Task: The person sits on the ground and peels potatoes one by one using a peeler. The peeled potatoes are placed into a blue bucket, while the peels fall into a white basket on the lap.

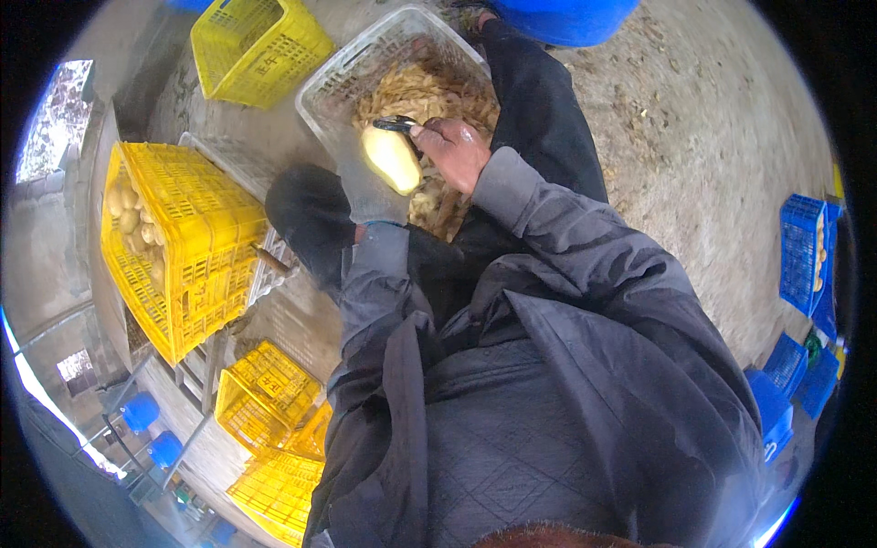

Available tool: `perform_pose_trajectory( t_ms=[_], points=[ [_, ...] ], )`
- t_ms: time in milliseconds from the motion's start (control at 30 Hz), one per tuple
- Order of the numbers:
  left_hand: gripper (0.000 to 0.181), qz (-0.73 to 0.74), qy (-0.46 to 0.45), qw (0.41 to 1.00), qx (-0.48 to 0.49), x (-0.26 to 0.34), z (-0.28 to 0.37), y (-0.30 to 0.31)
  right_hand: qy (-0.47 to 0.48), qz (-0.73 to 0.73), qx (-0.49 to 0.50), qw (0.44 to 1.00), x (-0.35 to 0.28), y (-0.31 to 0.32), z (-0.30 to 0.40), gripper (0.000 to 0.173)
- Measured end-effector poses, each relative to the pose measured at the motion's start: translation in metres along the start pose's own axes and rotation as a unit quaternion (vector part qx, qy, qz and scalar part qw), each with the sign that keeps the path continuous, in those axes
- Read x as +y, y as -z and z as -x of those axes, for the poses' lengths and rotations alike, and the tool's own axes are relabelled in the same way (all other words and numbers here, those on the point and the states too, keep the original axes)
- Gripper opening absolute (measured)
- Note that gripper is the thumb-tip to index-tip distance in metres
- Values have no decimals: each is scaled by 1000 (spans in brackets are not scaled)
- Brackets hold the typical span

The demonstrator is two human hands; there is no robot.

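Note:
My left hand [366, 181], in a grey knit glove, holds a pale, peeled potato-like tuber [392, 163] over the crate between my legs. My bare right hand [452, 152] is closed around a dark-handled peeler [395, 124], whose head lies across the upper end of the tuber. The blade itself is too small to make out. Below both hands, a whitish plastic crate [320, 103] contains a heap of brown and pale peelings [425, 92].
At left, a yellow crate [212, 240] full of unpeeled tubers [133, 218] rests on a raised support. Another yellow crate [274, 65] stands ahead, near a blue container [575, 17]. More yellow crates [270, 390] are lower left. Blue crates [798, 253] line the far right beyond the concrete floor [706, 137].

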State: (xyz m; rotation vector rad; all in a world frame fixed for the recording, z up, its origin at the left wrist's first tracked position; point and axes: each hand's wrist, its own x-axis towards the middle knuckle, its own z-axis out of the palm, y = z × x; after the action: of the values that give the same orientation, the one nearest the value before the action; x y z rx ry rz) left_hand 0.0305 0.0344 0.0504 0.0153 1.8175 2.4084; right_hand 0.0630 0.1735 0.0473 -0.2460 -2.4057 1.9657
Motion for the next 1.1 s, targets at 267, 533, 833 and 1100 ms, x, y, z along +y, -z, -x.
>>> perform_pose_trajectory(
  t_ms=[267, 533, 833, 1100],
  points=[
    [31, 171, 138, 972, 83, 7, -5, 10, 17, 60, -2, 998, 15, -14, 47, 38],
    [43, 233, 129, 960, 90, 49, 5, -6, 72, 56, -76, 993, -9, 9, 73, 34],
    [60, 151, 129, 980, 14, 3, 8, 7, -34, -19, 17, 999, 2, 15, 46, 35],
    [43, -221, -54, 974, 4, -3, 11, 3, 159, 162, 8, 974, -11, 1, 14, 30]
  ],
)
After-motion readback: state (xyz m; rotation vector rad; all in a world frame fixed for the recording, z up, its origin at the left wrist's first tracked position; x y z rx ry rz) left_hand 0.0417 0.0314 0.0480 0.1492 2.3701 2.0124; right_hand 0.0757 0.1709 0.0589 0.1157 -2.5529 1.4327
